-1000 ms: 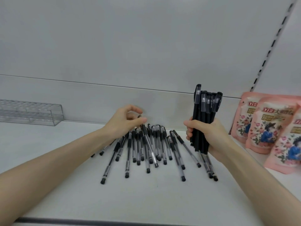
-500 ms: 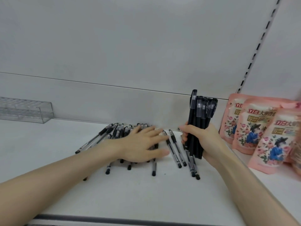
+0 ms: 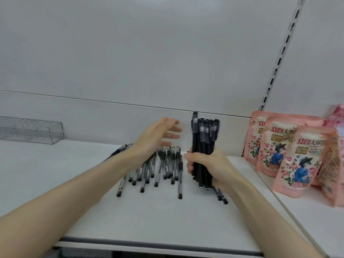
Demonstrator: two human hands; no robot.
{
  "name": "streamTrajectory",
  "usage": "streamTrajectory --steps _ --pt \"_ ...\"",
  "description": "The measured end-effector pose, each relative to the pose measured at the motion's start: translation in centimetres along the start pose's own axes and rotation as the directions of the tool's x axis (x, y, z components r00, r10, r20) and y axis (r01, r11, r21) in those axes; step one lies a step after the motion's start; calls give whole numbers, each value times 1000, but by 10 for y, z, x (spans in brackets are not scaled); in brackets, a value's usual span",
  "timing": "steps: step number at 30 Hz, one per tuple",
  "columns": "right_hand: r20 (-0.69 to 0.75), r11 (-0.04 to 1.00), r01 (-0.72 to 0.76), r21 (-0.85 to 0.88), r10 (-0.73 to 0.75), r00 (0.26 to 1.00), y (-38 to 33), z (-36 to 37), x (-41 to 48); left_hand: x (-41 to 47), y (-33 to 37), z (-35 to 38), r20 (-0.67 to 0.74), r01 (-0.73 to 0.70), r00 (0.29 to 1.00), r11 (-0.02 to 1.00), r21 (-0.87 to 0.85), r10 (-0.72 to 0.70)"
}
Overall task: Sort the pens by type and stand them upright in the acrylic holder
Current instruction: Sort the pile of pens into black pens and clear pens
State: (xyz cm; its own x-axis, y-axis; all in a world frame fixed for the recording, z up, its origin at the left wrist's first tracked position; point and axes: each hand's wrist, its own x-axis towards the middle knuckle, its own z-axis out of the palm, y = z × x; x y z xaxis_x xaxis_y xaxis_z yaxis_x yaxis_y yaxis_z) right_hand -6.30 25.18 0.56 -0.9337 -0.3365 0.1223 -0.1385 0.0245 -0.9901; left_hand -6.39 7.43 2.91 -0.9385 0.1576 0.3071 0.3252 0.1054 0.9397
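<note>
My right hand (image 3: 208, 164) grips a bundle of several black pens (image 3: 203, 146), held upright on the white shelf (image 3: 74, 183). Just left of it, my left hand (image 3: 158, 136) hovers above the shelf with straight, spread fingers and holds nothing. Under and in front of that hand lie several clear-barrelled pens with black caps (image 3: 160, 170), fanned out side by side. A few more of these pens (image 3: 220, 195) stick out below my right wrist. The clear acrylic holder (image 3: 31, 130) stands at the far left against the back wall and looks empty.
Pink printed pouches (image 3: 290, 155) stand in a row on the right part of the shelf, close to my right forearm. The shelf's front edge (image 3: 149, 244) runs along the bottom. A slotted upright (image 3: 279, 58) rises at the back right.
My left hand has lifted off the clear pens, where it lay flat half a second ago, and moved up and right toward the black bundle. The clear pens now lie closer together.
</note>
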Motion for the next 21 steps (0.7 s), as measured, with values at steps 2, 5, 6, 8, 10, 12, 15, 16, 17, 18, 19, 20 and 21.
streamTrajectory --steps 2,5,6,8,10,12,15,16,17,18,19,20,21 --pt "150 997 -19 -72 30 988 0 16 -4 -8 4 0 71 49 997 993 -111 -41" --pt "349 997 -40 -67 61 935 -5 41 -9 -23 9 0 54 56 998 971 -231 -45" --pt "398 998 -47 -41 60 915 -7 50 -11 -27 12 -3 41 40 999 957 -287 -29" --pt "465 998 -58 21 41 884 -12 67 -13 -35 18 -15 39 7 999 933 -360 7" --pt "503 993 -79 85 26 864 -15 85 -15 -43 23 -31 47 -2 999 927 -374 21" --pt "514 989 -95 115 22 857 -17 104 -14 -52 26 -45 15 -21 999 933 -359 28" --pt "498 991 -78 105 15 867 -16 136 -9 -69 26 -70 -100 -55 995 951 -304 25" --pt "476 995 -57 87 9 880 -15 149 -8 -76 27 -79 -136 -64 990 957 -283 26" --pt "448 997 -34 71 -1 894 -14 162 -6 -83 27 -90 -169 -74 985 963 -260 31" --pt "419 998 -9 59 -17 908 -14 178 -5 -91 28 -102 -203 -81 979 969 -233 33" --pt "390 998 19 56 -39 920 -13 194 -3 -99 29 -115 -241 -87 970 975 -203 37" --pt "360 997 49 56 -66 931 -13 211 -2 -108 31 -128 -285 -92 958 981 -170 41" --pt "335 995 79 56 -94 938 -12 229 -1 -117 32 -142 -330 -102 943 986 -130 54"
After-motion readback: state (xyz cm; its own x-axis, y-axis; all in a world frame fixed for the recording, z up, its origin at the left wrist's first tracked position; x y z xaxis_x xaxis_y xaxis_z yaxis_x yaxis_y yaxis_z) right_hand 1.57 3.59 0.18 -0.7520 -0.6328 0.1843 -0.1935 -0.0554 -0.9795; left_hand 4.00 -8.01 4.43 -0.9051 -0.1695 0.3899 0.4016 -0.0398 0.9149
